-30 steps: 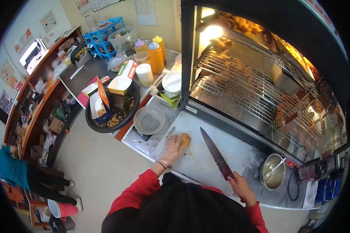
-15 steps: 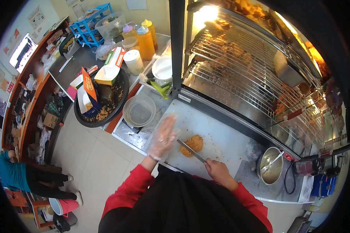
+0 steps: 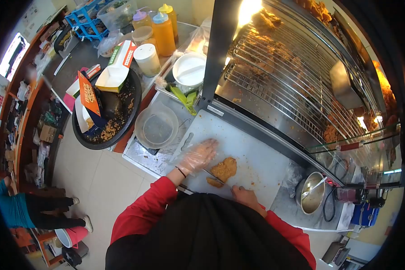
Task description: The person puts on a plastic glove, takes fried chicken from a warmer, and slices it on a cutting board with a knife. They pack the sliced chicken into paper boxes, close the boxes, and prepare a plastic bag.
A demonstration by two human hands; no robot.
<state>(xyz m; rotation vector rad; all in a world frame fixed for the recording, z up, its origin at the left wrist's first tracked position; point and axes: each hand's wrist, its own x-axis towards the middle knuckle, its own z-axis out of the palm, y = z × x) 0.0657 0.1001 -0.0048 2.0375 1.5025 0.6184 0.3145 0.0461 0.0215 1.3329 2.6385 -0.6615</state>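
A person in red sleeves leans over a white cutting board (image 3: 265,166), seen from above. Near the board's middle lies a large piece of golden fried food (image 3: 224,168); a smaller fried piece (image 3: 214,182) lies just beside it, toward the person. The blade of a knife (image 3: 215,177) runs along the gap between them. The right hand (image 3: 246,196) grips the knife's handle, fingers curled around it, though partly hidden. The left hand (image 3: 201,154), in a clear plastic glove, reaches flat over the board just left of the large piece, its fingers extended and close together; whether they touch the board cannot be told. Left of the board sits a clear plastic bowl (image 3: 156,126); to the right, a metal bowl (image 3: 311,204) holding a white utensil. Behind stands a lit glass cabinet (image 3: 214,58) with wire racks of fried food.
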